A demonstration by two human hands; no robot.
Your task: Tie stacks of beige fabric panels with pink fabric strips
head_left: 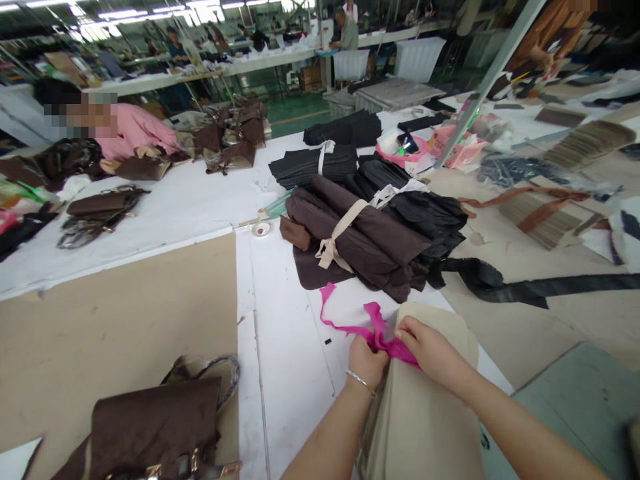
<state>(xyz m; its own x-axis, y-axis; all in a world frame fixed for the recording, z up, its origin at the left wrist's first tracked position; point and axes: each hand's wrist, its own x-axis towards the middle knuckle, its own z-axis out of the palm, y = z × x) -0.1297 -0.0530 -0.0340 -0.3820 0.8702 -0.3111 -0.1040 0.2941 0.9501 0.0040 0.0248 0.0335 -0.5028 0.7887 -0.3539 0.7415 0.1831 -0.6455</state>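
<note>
A bright pink fabric strip [381, 337] runs around a stack of beige flat panels [425, 413] at the table's near edge. My left hand [367, 363], with a bracelet at the wrist, is closed on the strip at the stack's left edge. On top of the stack, my right hand [425, 343] pinches the same strip close to its knot or crossing. Loose pink ends stick out beyond my hands to the left. Whether the strip is knotted I cannot tell, as my fingers cover part of it.
Dark brown fabric bundles [360, 233] tied with a cream strip lie just beyond the stack, with black bundles [315, 163] behind. A brown handbag [155, 423] sits at the lower left. A tape roll [261, 229] lies mid-table. A co-worker in pink [140, 130] works at the far left.
</note>
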